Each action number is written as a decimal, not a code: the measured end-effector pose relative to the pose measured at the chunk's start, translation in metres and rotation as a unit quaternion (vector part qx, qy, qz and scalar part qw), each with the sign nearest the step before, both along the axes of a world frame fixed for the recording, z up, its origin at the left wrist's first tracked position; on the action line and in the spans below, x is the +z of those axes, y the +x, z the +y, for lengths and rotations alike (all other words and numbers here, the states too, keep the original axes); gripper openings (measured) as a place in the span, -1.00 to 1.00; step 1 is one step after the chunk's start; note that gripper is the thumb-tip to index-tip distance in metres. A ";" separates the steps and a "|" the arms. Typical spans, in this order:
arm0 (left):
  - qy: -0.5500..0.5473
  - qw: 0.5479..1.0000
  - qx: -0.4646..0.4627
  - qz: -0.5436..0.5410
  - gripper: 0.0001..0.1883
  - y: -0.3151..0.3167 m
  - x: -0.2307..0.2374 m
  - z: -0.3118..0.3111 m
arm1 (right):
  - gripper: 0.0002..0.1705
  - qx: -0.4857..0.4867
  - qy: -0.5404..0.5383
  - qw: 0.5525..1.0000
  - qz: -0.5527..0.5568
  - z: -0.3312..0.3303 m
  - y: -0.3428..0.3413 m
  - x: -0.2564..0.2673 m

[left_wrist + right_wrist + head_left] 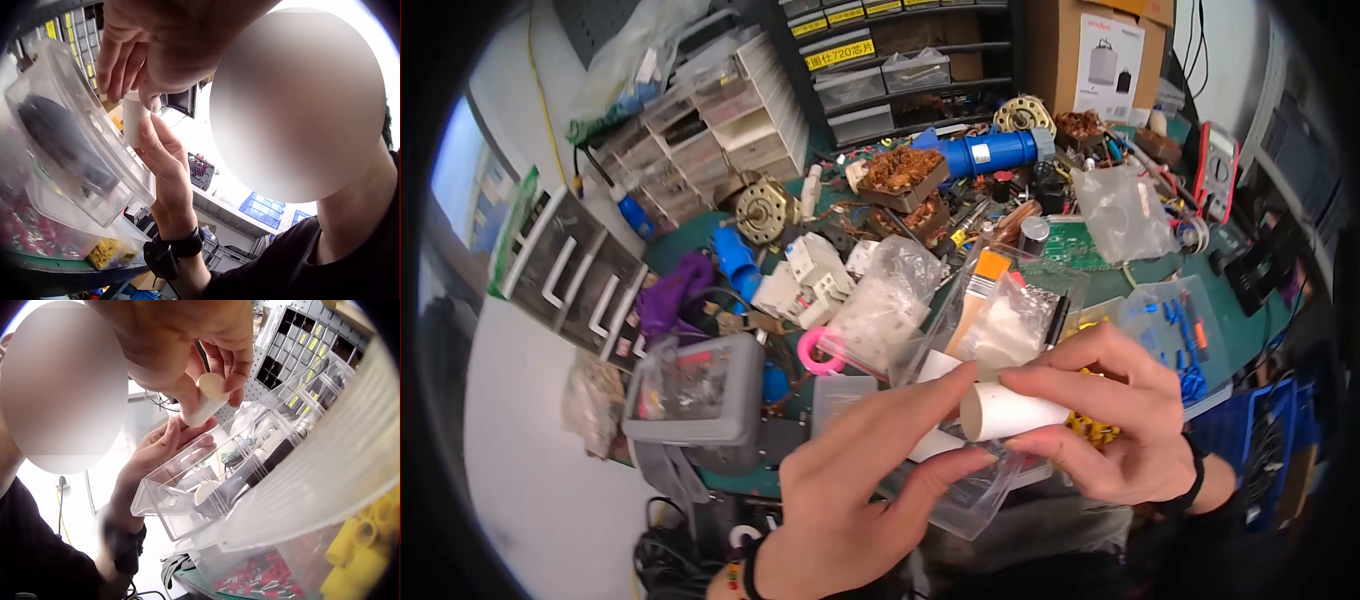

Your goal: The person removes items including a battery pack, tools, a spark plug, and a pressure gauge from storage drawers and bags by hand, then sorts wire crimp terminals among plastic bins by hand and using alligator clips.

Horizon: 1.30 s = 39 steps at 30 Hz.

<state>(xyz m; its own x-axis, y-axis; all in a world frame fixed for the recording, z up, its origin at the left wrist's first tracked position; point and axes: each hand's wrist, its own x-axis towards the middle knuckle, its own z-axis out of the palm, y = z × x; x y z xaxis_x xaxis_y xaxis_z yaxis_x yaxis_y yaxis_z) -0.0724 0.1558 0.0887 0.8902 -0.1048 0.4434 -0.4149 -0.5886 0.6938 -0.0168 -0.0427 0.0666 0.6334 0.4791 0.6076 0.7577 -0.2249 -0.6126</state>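
A short white cylinder (1015,411) with a smooth, cream-coloured end is held over a clear plastic box (970,510). My right hand (1125,415) pinches it between thumb and fingers from the right. At its left end is my left hand (870,475), with thumb and index finger extended and spread either side of the end. In the left wrist view, the left fingertips come right up to the top of the cylinder (133,119). Inside the box lie a paintbrush (980,285), a clear bag (1005,325) and white pieces (938,366).
Yellow pieces (1092,430) and a tray of blue parts (1185,335) are to the right. A grey case (695,390), pink ring (821,351) and white blocks (810,280) lie left. Behind stand copper coils (900,170), a blue cylinder (990,152), a multimeter (1217,170) and drawer units (755,110).
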 end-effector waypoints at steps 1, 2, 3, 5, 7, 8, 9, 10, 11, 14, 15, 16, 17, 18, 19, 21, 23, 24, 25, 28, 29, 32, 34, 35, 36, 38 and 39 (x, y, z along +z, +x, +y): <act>0.020 1.000 0.000 0.002 -0.52 0.001 -0.002 0.001 | -0.54 0.006 0.013 1.000 -0.009 0.001 0.001 -0.003; 0.003 1.000 -0.012 -0.012 -0.53 0.002 -0.006 0.004 | -0.55 -0.007 0.045 0.999 -0.022 0.003 0.002 -0.005; -0.014 0.999 -0.024 -0.025 -0.55 0.003 -0.008 0.005 | -0.55 -0.008 0.064 0.998 -0.019 0.004 0.002 -0.006; -0.021 0.999 -0.030 -0.017 -0.60 0.001 -0.011 0.003 | -0.57 0.017 0.105 0.993 -0.047 0.001 0.004 -0.007; -0.097 0.995 0.001 0.035 -0.64 -0.003 -0.014 0.000 | -0.59 0.025 0.133 0.990 -0.047 0.000 0.003 -0.009; -0.110 0.993 0.008 0.031 -0.65 -0.004 -0.012 -0.002 | -0.60 0.020 0.142 0.989 -0.045 -0.001 0.003 -0.010; -0.105 0.994 0.009 0.030 -0.65 -0.004 -0.014 -0.005 | -0.60 0.017 0.152 0.987 -0.044 -0.001 0.002 -0.010; -0.122 0.992 0.005 -0.010 -0.65 -0.003 -0.017 -0.008 | -0.60 0.018 0.156 0.987 -0.045 -0.002 0.002 -0.011; -0.140 0.989 0.000 -0.050 -0.65 -0.001 -0.019 -0.009 | -0.59 0.017 0.160 0.987 -0.016 -0.004 0.001 -0.011; -0.097 0.992 -0.011 -0.074 -0.55 -0.002 -0.021 -0.008 | -0.57 0.026 0.174 0.983 0.052 -0.009 -0.002 -0.012; -0.096 0.992 -0.024 -0.074 -0.55 -0.002 -0.021 -0.010 | -0.57 0.037 0.180 0.979 0.093 -0.013 -0.003 -0.013; -0.089 0.992 -0.033 -0.080 -0.60 -0.002 -0.021 -0.011 | -0.57 0.025 0.183 0.979 0.090 -0.015 -0.003 -0.013; -0.080 0.992 -0.041 -0.086 -0.65 -0.002 -0.021 -0.013 | -0.57 0.042 0.201 0.974 0.093 -0.014 -0.003 -0.013; -0.057 0.996 -0.037 -0.065 -0.67 -0.003 -0.020 -0.014 | -0.56 0.062 0.219 0.969 0.096 -0.015 -0.003 -0.013; -0.053 0.996 -0.043 -0.064 -0.67 -0.004 -0.020 -0.016 | -0.56 0.057 0.224 0.968 0.095 -0.016 -0.003 -0.013; -0.042 0.999 -0.009 -0.030 -0.67 -0.006 -0.019 -0.020 | -0.56 0.051 0.221 0.970 0.091 -0.016 -0.004 -0.013; -0.040 0.999 -0.007 -0.017 -0.66 -0.007 -0.017 -0.024 | -0.57 0.044 0.224 0.970 0.085 -0.018 -0.004 -0.014; -0.043 0.999 -0.003 -0.004 -0.66 -0.008 -0.015 -0.026 | -0.58 0.037 0.223 0.971 0.078 -0.018 -0.004 -0.014; -0.040 0.999 -0.004 -0.004 -0.66 -0.009 -0.013 -0.027 | -0.58 0.036 0.226 0.970 0.078 -0.018 -0.005 -0.015; -0.035 0.998 -0.012 0.045 -0.64 -0.010 -0.013 -0.032 | -0.59 0.033 0.227 0.971 0.073 -0.019 -0.007 -0.016; -0.050 0.998 -0.002 0.026 -0.61 -0.010 -0.020 -0.034 | -0.60 0.019 0.224 0.973 0.056 -0.018 -0.008 -0.016; -0.083 0.995 -0.018 0.052 -0.51 -0.010 -0.015 -0.030 | -0.62 -0.001 0.222 0.975 0.026 -0.016 -0.010 -0.017; -0.117 0.982 -0.046 0.140 -0.38 -0.012 -0.009 -0.027 | -0.62 -0.004 0.224 0.975 0.017 -0.017 -0.010 -0.016; -0.112 0.982 -0.037 0.147 -0.38 -0.013 -0.008 -0.028 | -0.58 0.003 0.207 0.978 0.008 -0.019 -0.010 -0.014; -0.121 0.984 -0.048 0.124 -0.40 -0.011 -0.008 -0.031 | -0.54 0.009 0.191 0.982 -0.003 -0.019 -0.009 -0.014; -0.122 0.985 -0.079 0.095 -0.42 -0.011 -0.007 -0.031 | -0.54 0.018 0.209 0.978 -0.006 -0.015 -0.008 -0.017; -0.116 0.986 -0.074 0.095 -0.42 -0.012 -0.006 -0.032 | -0.54 0.020 0.218 0.976 -0.015 -0.013 -0.008 -0.017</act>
<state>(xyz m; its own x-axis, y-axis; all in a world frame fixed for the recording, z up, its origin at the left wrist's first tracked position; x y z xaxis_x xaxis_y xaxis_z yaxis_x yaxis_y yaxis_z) -0.0842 0.1241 0.0828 0.9418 -0.1556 0.2981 -0.3347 -0.3467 0.8763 -0.0249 -0.0560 0.0495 0.5979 0.1944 0.7776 0.7800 0.0823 -0.6204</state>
